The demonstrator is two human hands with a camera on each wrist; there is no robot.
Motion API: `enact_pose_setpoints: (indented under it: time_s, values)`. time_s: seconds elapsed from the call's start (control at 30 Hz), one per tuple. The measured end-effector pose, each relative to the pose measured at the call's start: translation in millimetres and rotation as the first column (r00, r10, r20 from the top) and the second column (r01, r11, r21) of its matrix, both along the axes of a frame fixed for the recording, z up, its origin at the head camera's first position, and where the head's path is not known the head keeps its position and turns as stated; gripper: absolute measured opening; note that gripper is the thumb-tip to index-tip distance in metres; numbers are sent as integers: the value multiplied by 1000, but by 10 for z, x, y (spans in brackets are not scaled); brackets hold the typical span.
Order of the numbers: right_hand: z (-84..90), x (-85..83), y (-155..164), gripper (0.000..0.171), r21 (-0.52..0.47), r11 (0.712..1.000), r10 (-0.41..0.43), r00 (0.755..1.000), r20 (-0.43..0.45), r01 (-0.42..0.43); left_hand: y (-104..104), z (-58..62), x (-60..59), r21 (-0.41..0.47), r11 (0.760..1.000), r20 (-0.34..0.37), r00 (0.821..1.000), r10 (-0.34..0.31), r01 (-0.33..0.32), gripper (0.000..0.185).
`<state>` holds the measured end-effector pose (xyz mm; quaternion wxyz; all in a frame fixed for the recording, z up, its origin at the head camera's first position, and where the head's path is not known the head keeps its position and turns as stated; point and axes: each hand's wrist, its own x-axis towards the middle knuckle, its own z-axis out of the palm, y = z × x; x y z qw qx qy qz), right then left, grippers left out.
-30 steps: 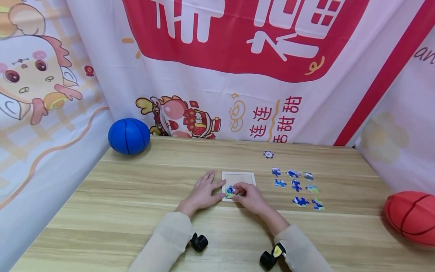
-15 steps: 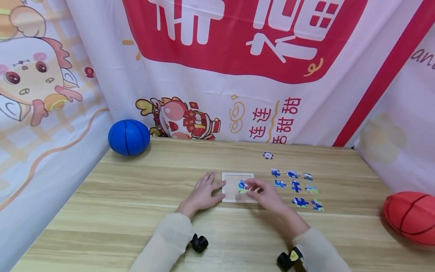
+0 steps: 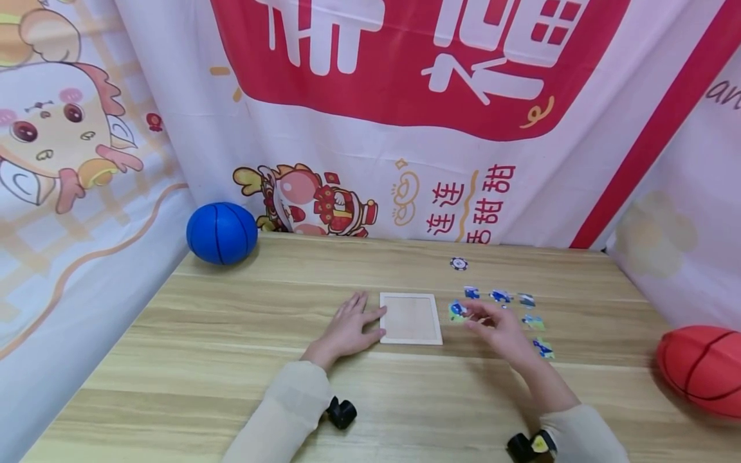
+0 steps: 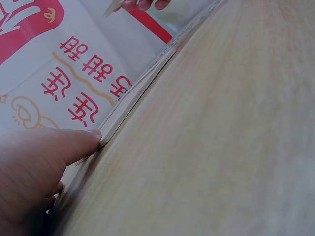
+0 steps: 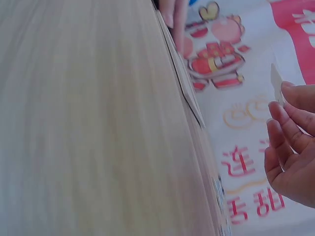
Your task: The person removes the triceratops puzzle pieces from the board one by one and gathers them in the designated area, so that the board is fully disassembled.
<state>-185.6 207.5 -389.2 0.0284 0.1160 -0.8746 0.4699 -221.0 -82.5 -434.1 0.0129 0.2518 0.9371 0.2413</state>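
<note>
In the head view my right hand pinches a blue and green puzzle piece between thumb and fingers. It is held above the table, right of the square puzzle tray. The right wrist view shows that puzzle piece edge-on at the fingertips. My left hand lies on the table with fingers spread, its thumb and a fingertip touching the tray's left edge. In the left wrist view the left thumb presses against the tray's rim. No pieces lie in the tray.
Several loose puzzle pieces lie on the right, some hidden behind the right hand. A round chip is beyond them. A blue ball stands at the back left, a red ball at the right edge. Printed cloth hangs behind the table.
My right hand has lifted the puzzle piece from the tray's lower left area and carried it right, past the tray's right edge. The left hand has stayed in place.
</note>
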Motion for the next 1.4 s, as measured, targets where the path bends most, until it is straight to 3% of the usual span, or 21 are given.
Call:
enact_pose_setpoints:
  time_s: [0.27, 0.6, 0.9, 1.4]
  values:
    - [-42, 70, 380, 36, -9, 998, -59, 998, -23, 59, 6, 13, 1, 0, 1000, 3, 1000, 3, -3, 48]
    - [-238, 86, 624, 31, 47, 993, -107, 994, -19, 107, 7, 10, -1, -13, 1000, 7, 1000, 3, -3, 48]
    - [-384, 81, 654, 31, 53, 990, -136, 988, 70, 132, 15, 5, -10, -13, 1000, 7, 1000, -1, 1, 49]
    - [-471, 28, 551, 31, 176, 981, -88, 996, -6, 88, 7, -16, -12, -15, 1000, 4, 1000, 3, -3, 49]
